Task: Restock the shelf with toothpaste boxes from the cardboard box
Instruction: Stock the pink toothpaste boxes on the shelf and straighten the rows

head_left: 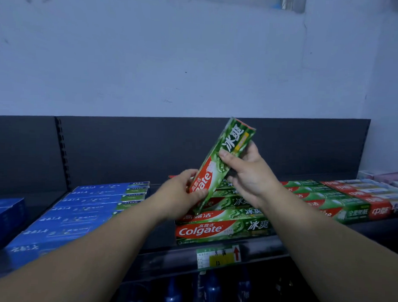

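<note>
From my remote seat I see a long, slim toothpaste box (224, 160) of glossy printed card, green with a red band and white Colgate lettering. It is held up off the shelf (159, 237) and tilted, its top end leaning up and to the right and its bottom end down to the left. The left hand (180, 193) grips the lower, red end, with the thumb across the front face and the fingers curled round the far edge. The right hand (249, 173) grips the box higher up, near its middle, with the thumb pressed on the green face and the fingers wrapped behind. The box hangs directly over a stack of matching green boxes (222, 230) that lie flat with their long sides towards me; its lower corner is close above them, but I cannot tell whether it touches. To the left, apart from the stack, flat blue boxes (90, 205) sit in neat rows. To the right lie rows of red and green boxes (327, 200), with pale pink packs (386, 176) beyond. The shelf is dark and matt, backed by a dark panel (126, 148) under a rough, painted wall (174, 59). A green and yellow price tag (218, 256) is fixed to the shelf's front rail, and smooth blue bottles (211, 289) stand below.
</note>
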`<state>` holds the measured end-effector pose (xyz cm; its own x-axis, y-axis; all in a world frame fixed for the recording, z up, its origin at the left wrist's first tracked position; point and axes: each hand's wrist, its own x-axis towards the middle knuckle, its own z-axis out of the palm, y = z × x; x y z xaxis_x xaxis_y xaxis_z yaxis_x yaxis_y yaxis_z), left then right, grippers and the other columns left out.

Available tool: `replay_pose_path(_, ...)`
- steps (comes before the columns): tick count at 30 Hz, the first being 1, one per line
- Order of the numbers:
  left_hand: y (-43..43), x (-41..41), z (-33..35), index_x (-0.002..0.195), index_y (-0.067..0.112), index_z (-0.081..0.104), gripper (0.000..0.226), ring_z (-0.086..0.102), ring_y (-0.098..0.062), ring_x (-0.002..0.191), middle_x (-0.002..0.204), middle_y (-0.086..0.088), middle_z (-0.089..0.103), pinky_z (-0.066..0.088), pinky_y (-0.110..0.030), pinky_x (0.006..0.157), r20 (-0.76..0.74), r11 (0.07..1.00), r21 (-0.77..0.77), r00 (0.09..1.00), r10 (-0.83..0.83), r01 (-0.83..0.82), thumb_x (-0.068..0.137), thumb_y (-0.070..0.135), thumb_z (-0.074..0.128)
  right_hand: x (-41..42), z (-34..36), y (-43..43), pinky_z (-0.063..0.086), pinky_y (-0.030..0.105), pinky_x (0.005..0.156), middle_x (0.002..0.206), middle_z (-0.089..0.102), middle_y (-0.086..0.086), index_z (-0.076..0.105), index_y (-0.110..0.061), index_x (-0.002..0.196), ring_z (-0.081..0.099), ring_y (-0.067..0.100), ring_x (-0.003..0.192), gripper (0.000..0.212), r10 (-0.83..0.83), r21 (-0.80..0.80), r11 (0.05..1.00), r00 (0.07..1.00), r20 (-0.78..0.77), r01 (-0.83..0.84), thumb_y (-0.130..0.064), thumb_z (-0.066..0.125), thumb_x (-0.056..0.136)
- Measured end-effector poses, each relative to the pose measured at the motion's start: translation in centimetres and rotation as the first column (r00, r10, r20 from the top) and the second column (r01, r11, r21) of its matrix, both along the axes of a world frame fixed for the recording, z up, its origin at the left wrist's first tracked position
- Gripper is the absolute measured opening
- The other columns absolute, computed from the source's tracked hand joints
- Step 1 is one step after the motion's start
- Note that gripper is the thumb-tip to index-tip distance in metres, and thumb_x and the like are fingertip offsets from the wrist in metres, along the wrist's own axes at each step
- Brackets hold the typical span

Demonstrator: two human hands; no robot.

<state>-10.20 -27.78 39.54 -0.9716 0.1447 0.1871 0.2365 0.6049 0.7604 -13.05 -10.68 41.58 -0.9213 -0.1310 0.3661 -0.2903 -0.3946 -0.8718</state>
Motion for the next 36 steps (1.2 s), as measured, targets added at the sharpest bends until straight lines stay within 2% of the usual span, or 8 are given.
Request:
replay_pose_path(5,-0.8,-0.3,-0.6,0.133,0.038,0.046,0.045,0.062,-0.017,0.105,0.121,0.005,0.061,0.053,-0.045,0.092,-0.028,0.999,-0.012,0.998,0.049,-0.050,0.091,0.036,0.062,-1.0,-0.9,3.5,0.053,0.050,0.093,0.121,0.060,0.011,0.040,-0.031,0.128,0.068,0.029,0.101,0.081,-0.190,0.226,0.960,0.976,0.107,0.162,-0.003,0.084,0.066)
replay_pose_path(9,-0.5,-0.3,-1.0,0.142,0.033,0.042,0.053,0.056,-0.019,0.114,0.134,0.002,0.049,0.050,-0.038,0.097,-0.026,0.989,-0.135,0.998,0.058,-0.061,0.092,0.032,0.061,-1.8,-2.7,6.6,0.049,0.050,0.099,0.124,0.060,0.011,0.052,-0.031,0.120,0.064,0.028,0.106,0.103,-0.334,0.641,0.744,0.936,0.111,0.189,-0.039,0.098,0.029)
replay_pose_path(15,-0.4,-0.8,-2.4,0.143,0.025,0.042,0.054,0.059,-0.015,0.113,0.138,0.001,0.052,0.049,-0.029,0.095,0.071,0.975,-0.213,0.994,0.079,-0.062,0.093,0.031,0.060,-1.2,-3.8,6.5,0.043,0.037,0.104,0.145,0.047,0.008,0.044,-0.021,0.142,0.051,0.027,0.124,0.084,-0.362,0.842,0.527,0.927,0.097,0.117,-0.028,0.087,0.070)
replay_pose_path(19,-0.5,-0.6,-3.6,0.136,0.023,0.050,0.041,0.063,-0.011,0.095,0.128,0.000,0.059,0.053,-0.022,0.076,0.085,0.994,-0.036,0.990,0.108,-0.106,0.096,0.029,0.055,-0.6,-4.2,6.2,0.042,0.032,0.099,0.149,0.041,0.009,0.036,-0.022,0.145,0.046,0.026,0.128,0.080,-0.359,0.892,0.442,0.930,0.082,0.092,-0.033,0.080,0.078)
replay_pose_path(22,-0.2,-0.1,-4.6,0.138,0.025,0.046,0.040,0.066,-0.014,0.096,0.129,-0.001,0.057,0.057,-0.031,0.080,0.068,0.966,0.148,0.977,0.204,-0.212,0.099,0.027,0.050,-0.2,-4.4,6.0,0.041,0.033,0.102,0.148,0.042,0.006,0.041,-0.017,0.144,0.047,0.024,0.127,0.078,-0.339,0.917,0.387,0.940,0.047,0.093,-0.043,0.076,0.079)
replay_pose_path(25,0.6,0.6,-5.0,0.139,0.026,0.040,0.039,0.071,-0.019,0.088,0.112,-0.003,0.067,0.058,-0.037,0.077,0.245,0.857,0.443,0.955,0.167,-0.264,0.101,0.029,0.044,0.1,-4.5,5.5,0.040,0.033,0.105,0.149,0.042,0.005,0.042,-0.014,0.144,0.048,0.022,0.126,0.074,-0.342,0.944,0.311,0.940,-0.001,0.114,-0.050,0.068,0.085)
replay_pose_path(28,1.1,0.4,-5.2,0.128,0.025,0.046,0.028,0.072,-0.021,0.086,0.103,-0.004,0.070,0.057,-0.043,0.083,0.305,0.812,0.505,0.941,0.150,-0.293,0.101,0.034,0.042,0.2,-4.5,5.0,0.038,0.035,0.107,0.152,0.037,0.006,0.038,-0.013,0.146,0.042,0.025,0.134,0.070,-0.345,0.959,0.254,0.938,-0.033,0.127,-0.050,0.060,0.091)
replay_pose_path(36,1.0,-0.3,-4.3,0.109,0.027,0.039,0.015,0.070,-0.023,0.085,0.101,-0.005,0.068,0.057,-0.041,0.082,0.332,0.819,0.459,0.922,0.201,-0.344,0.102,0.039,0.038,-0.9,-4.3,4.7,0.041,0.039,0.105,0.152,0.034,0.006,0.030,-0.018,0.149,0.049,0.024,0.125,0.065,-0.347,0.940,0.336,0.935,0.066,0.059,-0.048,0.053,0.095)
